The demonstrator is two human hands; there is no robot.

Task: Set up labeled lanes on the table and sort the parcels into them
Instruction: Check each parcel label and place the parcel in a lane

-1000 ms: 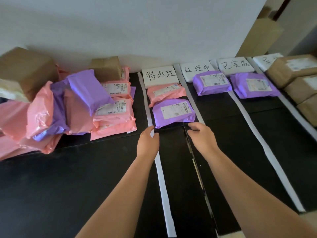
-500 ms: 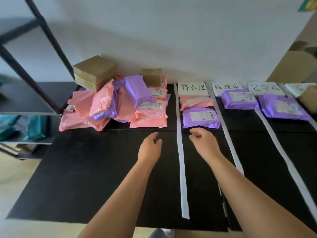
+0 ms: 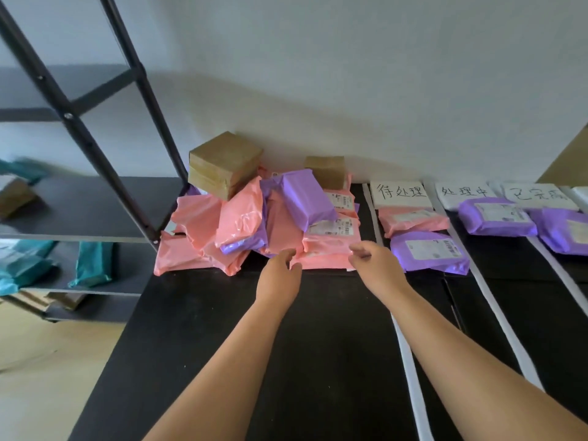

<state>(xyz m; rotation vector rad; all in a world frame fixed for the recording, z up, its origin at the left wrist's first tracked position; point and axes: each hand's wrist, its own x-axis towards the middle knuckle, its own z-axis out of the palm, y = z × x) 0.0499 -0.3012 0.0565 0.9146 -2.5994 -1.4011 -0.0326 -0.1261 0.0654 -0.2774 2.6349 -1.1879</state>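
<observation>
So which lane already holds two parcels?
The leftmost lane: a pink parcel with a purple parcel in front. The next two lanes show one purple each.

Lane strip point(image 3: 410, 377) partly hidden behind right hand point(image 3: 378, 268). Pink parcel point(image 3: 324, 261) near edge masked by left hand point(image 3: 280, 278). Far right of right hand, purple parcel point(image 3: 569, 232) and fourth label card point(image 3: 581, 193) cut by frame edge. Shipping-label print unreadable. Teal bags point(image 3: 92, 264) left of left hand blurred.

The tabletop point(image 3: 206, 345) is black. Centre frame, pink mailers point(image 3: 241, 224) and purple mailers point(image 3: 305, 198) mix beneath brown cardboard boxes point(image 3: 222, 154). Right of them run white paper strips point(image 3: 409, 370) and white cards point(image 3: 402, 198) with black handwriting. Teal parcels point(image 3: 92, 264) lie on the black shelf point(image 3: 95, 205), left.
</observation>
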